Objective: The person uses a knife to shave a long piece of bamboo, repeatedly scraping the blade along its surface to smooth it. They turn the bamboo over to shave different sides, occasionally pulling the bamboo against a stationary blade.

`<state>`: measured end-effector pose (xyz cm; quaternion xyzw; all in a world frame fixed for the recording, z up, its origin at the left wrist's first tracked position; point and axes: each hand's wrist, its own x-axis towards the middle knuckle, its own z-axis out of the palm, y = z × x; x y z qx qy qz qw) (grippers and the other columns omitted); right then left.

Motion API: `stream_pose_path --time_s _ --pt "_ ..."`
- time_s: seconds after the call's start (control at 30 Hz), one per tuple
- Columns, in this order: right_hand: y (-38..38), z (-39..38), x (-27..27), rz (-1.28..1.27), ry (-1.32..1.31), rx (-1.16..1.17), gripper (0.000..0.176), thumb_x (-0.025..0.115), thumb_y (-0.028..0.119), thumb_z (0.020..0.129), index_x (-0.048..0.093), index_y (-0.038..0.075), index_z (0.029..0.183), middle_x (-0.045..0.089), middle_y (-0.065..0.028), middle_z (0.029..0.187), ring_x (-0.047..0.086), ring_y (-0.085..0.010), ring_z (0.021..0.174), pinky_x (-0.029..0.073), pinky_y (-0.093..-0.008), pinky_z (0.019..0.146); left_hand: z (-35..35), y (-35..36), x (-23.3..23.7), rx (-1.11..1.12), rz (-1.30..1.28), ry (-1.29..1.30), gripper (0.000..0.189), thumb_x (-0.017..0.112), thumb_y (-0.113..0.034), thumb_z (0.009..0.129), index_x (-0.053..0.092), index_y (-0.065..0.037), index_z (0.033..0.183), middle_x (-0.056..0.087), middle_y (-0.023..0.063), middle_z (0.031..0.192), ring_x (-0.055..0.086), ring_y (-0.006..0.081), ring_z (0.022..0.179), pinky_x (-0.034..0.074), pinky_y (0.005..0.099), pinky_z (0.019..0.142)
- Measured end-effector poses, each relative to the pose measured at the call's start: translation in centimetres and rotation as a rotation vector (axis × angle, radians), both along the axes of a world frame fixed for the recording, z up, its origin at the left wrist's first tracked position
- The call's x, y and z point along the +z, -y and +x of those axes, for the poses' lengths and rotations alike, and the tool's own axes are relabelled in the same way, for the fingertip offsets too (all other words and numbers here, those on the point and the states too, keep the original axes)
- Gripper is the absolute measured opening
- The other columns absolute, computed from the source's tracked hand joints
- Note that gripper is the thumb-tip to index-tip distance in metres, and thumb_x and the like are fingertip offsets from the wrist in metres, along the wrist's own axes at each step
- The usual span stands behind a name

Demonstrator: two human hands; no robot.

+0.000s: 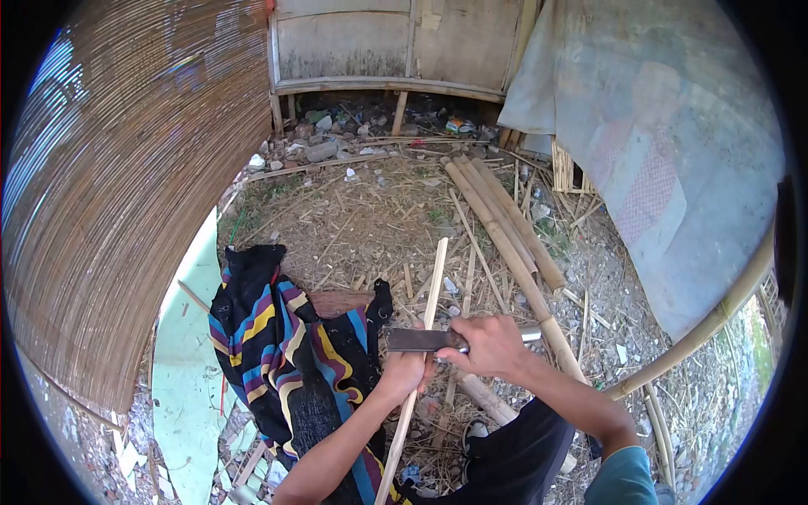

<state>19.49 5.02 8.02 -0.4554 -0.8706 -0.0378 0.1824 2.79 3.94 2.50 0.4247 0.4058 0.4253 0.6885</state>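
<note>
lying nearly square to one another, the blade (416, 340) and the pale bamboo strip (435, 290) cross just beyond the left grip (402, 375), and that crossing seems to be what the work hinges on. the strip's long axis runs away from the person, from the bottom edge of the view up past the left forearm (337, 453), leaning slightly right, its far end free of either grip. the left grip is closed around the strip and so is the nearer of the two, most of it showing on the person's side of the blade. the right grip (490, 345) is closed around the blade's handle (530, 334), just right of the strip; from there the blade points left over the strip, while the handle's metal end sticks out the other way. whether the edge bites into the strip or only rests against it, i cannot tell from this angle. left of the strip the striped cloth (290, 337) lies heaped on the ground (337, 219), and beyond the right grip the bamboo poles (534, 248) lie with their long axes leaning the other way, to the left
</note>
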Motion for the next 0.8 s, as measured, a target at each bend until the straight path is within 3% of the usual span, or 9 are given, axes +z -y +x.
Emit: stream_pose_path --time_s 0.1,0.17,0.23,0.3,0.57,0.63,0.67,0.7,0.8 --pt "-1.7 0.5 -1.1 0.088 0.009 0.075 0.057 0.051 0.064 0.079 0.058 0.008 0.072 0.058 -0.0085 0.053 0.060 -0.0269 0.047 0.046 -0.0365 0.042 0.4 0.2 0.0 0.071 0.143 -0.080 0.043 0.029 -0.037 0.099 0.044 -0.003 0.077 0.044 0.0041 0.052 0.041 0.0118 0.034 0.034 0.0270 0.029" --pt "-3.4 1.0 -0.5 0.035 -0.014 -0.081 0.056 0.050 0.061 0.081 0.060 0.007 0.071 0.060 -0.0103 0.056 0.060 -0.0293 0.048 0.047 -0.0383 0.044 0.5 0.0 -0.9 0.053 0.159 -0.055 0.041 0.031 -0.035 0.099 0.045 -0.002 0.077 0.043 0.0041 0.051 0.041 0.0119 0.033 0.036 0.0273 0.030" --pt "-7.5 2.3 1.2 0.143 -0.258 -0.463 0.056 0.048 0.056 0.085 0.064 0.004 0.076 0.061 -0.0166 0.061 0.062 -0.0349 0.056 0.050 -0.0427 0.053 1.0 0.8 -0.7 -0.054 0.110 -0.034 0.040 0.032 -0.034 0.099 0.045 -0.002 0.078 0.042 0.0039 0.049 0.042 0.0124 0.033 0.037 0.0273 0.031" --pt "-10.4 4.0 2.2 0.115 -0.268 -0.618 0.055 0.044 0.051 0.088 0.066 0.001 0.085 0.061 -0.0234 0.066 0.062 -0.0403 0.068 0.050 -0.0461 0.065 2.4 2.8 1.5 -0.097 0.200 -0.002 0.040 0.032 -0.034 0.099 0.045 -0.002 0.078 0.043 0.0029 0.049 0.043 0.0125 0.032 0.037 0.0265 0.031" --pt "-7.8 4.7 -1.6 -0.114 -0.480 -0.553 0.058 0.040 0.050 0.090 0.065 -0.002 0.086 0.060 -0.0269 0.073 0.059 -0.0442 0.074 0.046 -0.0471 0.073 1.3 -0.1 0.0 0.065 0.216 -0.013 0.040 0.031 -0.031 0.100 0.047 -0.001 0.080 0.053 0.0063 0.056 0.049 0.0130 0.035 0.041 0.0262 0.035" --pt "-8.2 5.9 -4.5 -0.304 -0.668 -0.518 0.066 0.037 0.058 0.089 0.061 -0.002 0.078 0.060 -0.0200 0.065 0.060 -0.0346 0.063 0.047 -0.0443 0.064 1.1 -0.2 -0.1 0.036 0.169 0.033 0.037 0.033 -0.029 0.100 0.049 0.000 0.083 0.056 0.0077 0.060 0.052 0.0137 0.039 0.043 0.0262 0.037" --pt "-7.5 6.1 -5.3 -0.684 -0.990 -0.499 0.069 0.032 0.068 0.086 0.052 0.003 0.072 0.051 -0.0069 0.055 0.053 -0.0202 0.052 0.045 -0.0372 0.053 0.8 -0.4 0.3 0.016 0.165 0.042 0.036 0.034 -0.028 0.099 0.049 0.001 0.084 0.056 0.0080 0.061 0.053 0.0139 0.040 0.043 0.0265 0.038" --pt "-6.8 6.2 -6.0 -0.688 -0.996 -0.501 0.069 0.032 0.068 0.086 0.052 0.003 0.072 0.051 -0.0069 0.055 0.053 -0.0202 0.052 0.045 -0.0372 0.053 0.5 -0.3 0.5 -0.004 0.159 0.053 0.036 0.035 -0.028 0.099 0.050 0.001 0.085 0.056 0.0084 0.062 0.053 0.0140 0.041 0.044 0.0268 0.039" --pt "-5.3 7.1 -6.7 -1.294 -1.562 -0.551 0.071 0.032 0.076 0.080 0.046 0.007 0.075 0.040 -0.0001 0.058 0.040 -0.0154 0.044 0.039 -0.0331 0.048 -0.1 -0.8 0.3 -0.001 0.129 0.099 0.035 0.037 -0.028 0.099 0.054 0.002 0.098 0.055 0.0061 0.062 0.049 0.0117 0.040 0.041 0.0249 0.038"
